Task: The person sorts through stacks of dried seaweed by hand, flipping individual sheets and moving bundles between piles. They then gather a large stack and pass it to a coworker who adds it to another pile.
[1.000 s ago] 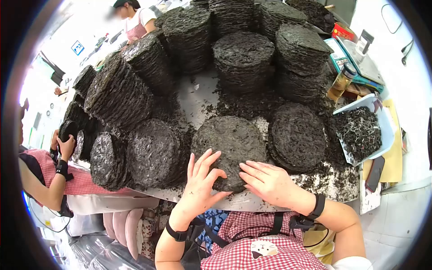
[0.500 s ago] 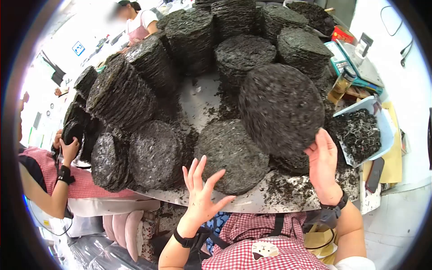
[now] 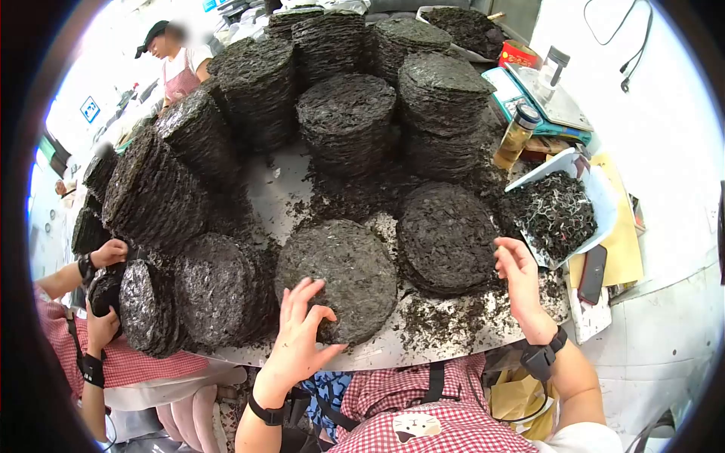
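A round, flat stack of dark dried seaweed sheets lies in front of me. My left hand is over its near left edge, thumb and fingers apart, with fingertips at the top sheet; nothing is visibly gripped. To the right sits a second, darker round stack of seaweed. Just beside its right edge is my right hand, fingers loosely curled, with no sheet in it.
Tall seaweed piles ring the table. On the right are a blue-white bin of scraps, a capped bottle, a scale and a dark phone-like object. A co-worker's hands handle seaweed at left.
The round seaweed sheet that was tilted up beside my right hand now lies flat on the right stack. My left hand has come onto the front stack's edge. The view has shifted.
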